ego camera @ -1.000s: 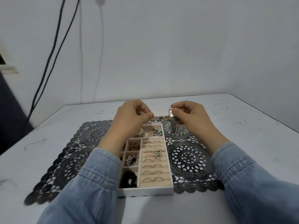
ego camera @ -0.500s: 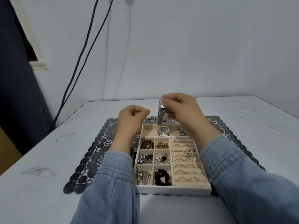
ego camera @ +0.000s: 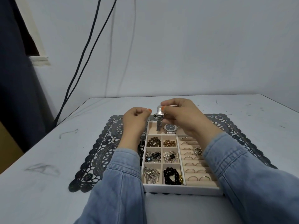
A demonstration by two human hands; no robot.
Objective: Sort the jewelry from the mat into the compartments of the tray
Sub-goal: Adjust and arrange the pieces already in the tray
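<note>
Tabletop: white tabletop (ego camera: pixel 48 159) under a black lace mat (ego camera: pixel 103 151).
Watch: silver watch (ego camera: pixel 160 117) hangs strap-down over the tray's (ego camera: pixel 182 189) far compartment, beside 1 round watch (ego camera: pixel 170 128).
Right hand (ego camera: pixel 182 117): pinches the case from the right.
Left hand (ego camera: pixel 134 120): curled just left; contents unclear.
Hidden: mat behind both hands.

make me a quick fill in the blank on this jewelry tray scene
The watch pinched by the right hand has a ____ case, unlike the round watch lying in the tray.
The rings sit in the tray's ____ column.
The bead bracelet in the tray's near row is ____.
Missing: rectangular; right; black.
</note>
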